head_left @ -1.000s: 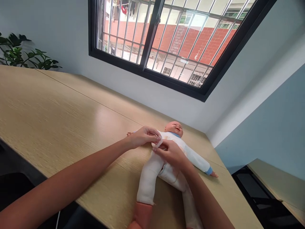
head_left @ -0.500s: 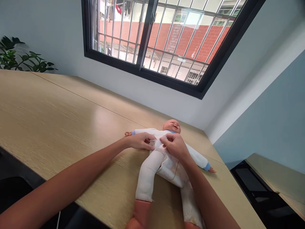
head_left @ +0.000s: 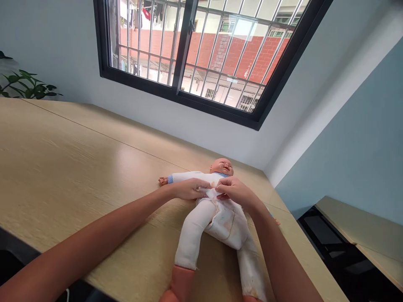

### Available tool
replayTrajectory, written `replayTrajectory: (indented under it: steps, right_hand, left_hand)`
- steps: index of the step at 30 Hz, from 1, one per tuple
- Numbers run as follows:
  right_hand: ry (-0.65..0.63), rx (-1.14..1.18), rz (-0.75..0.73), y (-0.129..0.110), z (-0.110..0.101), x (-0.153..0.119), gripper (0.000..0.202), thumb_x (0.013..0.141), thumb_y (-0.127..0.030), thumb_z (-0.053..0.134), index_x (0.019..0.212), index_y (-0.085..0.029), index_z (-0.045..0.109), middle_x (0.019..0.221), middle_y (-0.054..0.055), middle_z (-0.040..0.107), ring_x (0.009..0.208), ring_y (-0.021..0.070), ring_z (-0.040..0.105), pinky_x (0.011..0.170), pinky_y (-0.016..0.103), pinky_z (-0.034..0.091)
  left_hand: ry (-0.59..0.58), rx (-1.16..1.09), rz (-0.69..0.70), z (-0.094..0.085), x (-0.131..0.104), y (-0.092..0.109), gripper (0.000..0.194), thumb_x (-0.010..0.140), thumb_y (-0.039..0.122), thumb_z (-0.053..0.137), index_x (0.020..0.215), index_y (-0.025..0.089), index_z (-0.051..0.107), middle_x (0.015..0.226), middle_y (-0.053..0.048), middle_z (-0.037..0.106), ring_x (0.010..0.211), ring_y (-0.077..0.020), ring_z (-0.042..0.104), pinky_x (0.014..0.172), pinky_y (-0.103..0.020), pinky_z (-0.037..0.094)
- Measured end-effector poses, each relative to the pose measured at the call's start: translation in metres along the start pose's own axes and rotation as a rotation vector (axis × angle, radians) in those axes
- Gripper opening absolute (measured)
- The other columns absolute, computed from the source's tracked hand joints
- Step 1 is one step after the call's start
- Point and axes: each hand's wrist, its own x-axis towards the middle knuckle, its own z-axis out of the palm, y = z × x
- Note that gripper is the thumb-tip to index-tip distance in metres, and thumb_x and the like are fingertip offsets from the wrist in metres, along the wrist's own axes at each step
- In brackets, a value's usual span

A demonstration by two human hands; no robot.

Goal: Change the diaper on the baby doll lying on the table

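Note:
A baby doll (head_left: pixel 189 235) in white clothing with blue cuffs lies on its back on the wooden table (head_left: pixel 94 159), head toward the window. Over its belly, my left hand (head_left: pixel 191 188) pinches one side of a white cloth-like piece (head_left: pixel 211 193) at the waist. From the other side my right hand (head_left: pixel 234 191) is closed at the same white piece, thumb and fingers together. A stained white diaper-like cover (head_left: pixel 225 224) sits around the doll's hips. My right arm partly hides the doll's sleeve on that side.
Behind the table are a wall and a barred window (head_left: pixel 217 111) with a dark frame. A green plant (head_left: pixel 31 86) stands at the far left. At the lower right is a lower wooden surface (head_left: pixel 362 226) with a black glossy front.
The whole view has shifted slightly. My right hand has turned a little over the doll's belly, and the white piece between both hands looks more gathered.

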Motion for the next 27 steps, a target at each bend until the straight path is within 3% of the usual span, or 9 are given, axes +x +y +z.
replayTrajectory:
  steps: [2, 4, 7, 9, 11, 13, 15, 21, 27]
  right_hand:
    - [-0.024, 0.018, 0.021, 0.001, -0.006, -0.002, 0.019, 0.068, -0.028, 0.059, 0.058, -0.017, 0.046, 0.057, -0.004, 0.047, 0.060, 0.0111, 0.054, 0.059, 0.022, 0.043]
    - [-0.006, 0.004, 0.021, 0.003, -0.010, -0.003, 0.019, 0.069, -0.028, 0.060, 0.059, -0.017, 0.047, 0.058, -0.004, 0.048, 0.059, 0.0107, 0.054, 0.058, 0.022, 0.042]
    - [0.035, 0.010, 0.032, 0.003, -0.012, -0.003, 0.017, 0.069, -0.028, 0.060, 0.061, -0.016, 0.051, 0.060, -0.002, 0.052, 0.061, 0.0111, 0.055, 0.059, 0.022, 0.044]
    - [0.037, 0.033, 0.054, 0.002, -0.010, -0.002, 0.016, 0.069, -0.028, 0.061, 0.062, -0.016, 0.052, 0.060, -0.001, 0.055, 0.061, 0.0115, 0.055, 0.060, 0.023, 0.045]
    - [0.021, 0.072, 0.056, 0.000, -0.007, -0.001, 0.016, 0.068, -0.028, 0.060, 0.062, -0.016, 0.052, 0.059, -0.001, 0.054, 0.059, 0.0105, 0.053, 0.058, 0.022, 0.044]
    - [0.017, 0.091, 0.028, 0.000, -0.004, 0.001, 0.018, 0.068, -0.029, 0.059, 0.060, -0.017, 0.049, 0.054, -0.004, 0.048, 0.053, 0.0084, 0.046, 0.052, 0.021, 0.038]
    - [0.031, 0.082, -0.009, 0.002, 0.000, 0.004, 0.020, 0.069, -0.029, 0.059, 0.058, -0.017, 0.046, 0.051, -0.006, 0.042, 0.049, 0.0068, 0.039, 0.048, 0.019, 0.032]
    - [0.035, -0.017, -0.008, 0.015, 0.005, 0.011, 0.015, 0.070, -0.027, 0.057, 0.060, -0.016, 0.053, 0.053, -0.002, 0.054, 0.053, 0.0102, 0.050, 0.051, 0.020, 0.038]
    - [0.062, -0.134, -0.066, 0.019, 0.006, 0.011, 0.016, 0.069, -0.022, 0.055, 0.054, -0.016, 0.053, 0.051, -0.001, 0.057, 0.051, 0.0107, 0.051, 0.049, 0.021, 0.036]
  left_hand:
    - [0.000, -0.006, -0.042, 0.005, 0.001, -0.001, 0.018, 0.089, 0.031, 0.052, 0.094, 0.016, 0.062, 0.084, -0.001, 0.060, 0.073, -0.0138, 0.052, 0.065, -0.022, 0.039]
    - [0.037, -0.045, -0.064, 0.005, 0.000, 0.003, 0.023, 0.086, 0.031, 0.058, 0.104, 0.017, 0.062, 0.093, -0.002, 0.062, 0.081, -0.0149, 0.055, 0.068, -0.023, 0.041]
    - [0.247, -0.035, -0.073, -0.003, -0.005, 0.021, 0.030, 0.080, 0.023, 0.060, 0.110, 0.019, 0.061, 0.109, -0.003, 0.063, 0.099, -0.0178, 0.057, 0.085, -0.026, 0.044]
    - [0.358, 0.082, -0.053, -0.007, -0.010, 0.040, 0.022, 0.082, 0.018, 0.055, 0.102, 0.019, 0.063, 0.104, -0.003, 0.065, 0.095, -0.0166, 0.058, 0.088, -0.028, 0.044]
    - [0.291, 0.214, 0.018, -0.005, -0.012, 0.059, 0.021, 0.085, 0.016, 0.051, 0.100, 0.020, 0.065, 0.101, -0.003, 0.066, 0.088, -0.0153, 0.059, 0.080, -0.026, 0.046]
    - [0.128, 0.317, 0.120, 0.004, -0.011, 0.074, 0.030, 0.086, 0.013, 0.050, 0.110, 0.024, 0.064, 0.113, -0.003, 0.066, 0.093, -0.0170, 0.062, 0.078, -0.026, 0.046]
    - [0.039, 0.431, 0.182, 0.019, -0.008, 0.081, 0.035, 0.087, 0.011, 0.048, 0.116, 0.025, 0.062, 0.121, -0.002, 0.065, 0.101, -0.0201, 0.062, 0.080, -0.028, 0.046]
    - [0.122, 0.849, 0.264, 0.055, -0.010, 0.058, 0.020, 0.092, 0.010, 0.042, 0.088, 0.017, 0.060, 0.092, -0.006, 0.067, 0.079, -0.0186, 0.062, 0.069, -0.030, 0.046]
    - [0.237, 1.046, 0.336, 0.062, -0.025, 0.043, 0.018, 0.087, 0.006, 0.039, 0.080, 0.016, 0.052, 0.083, -0.005, 0.062, 0.064, -0.0146, 0.054, 0.054, -0.027, 0.041]
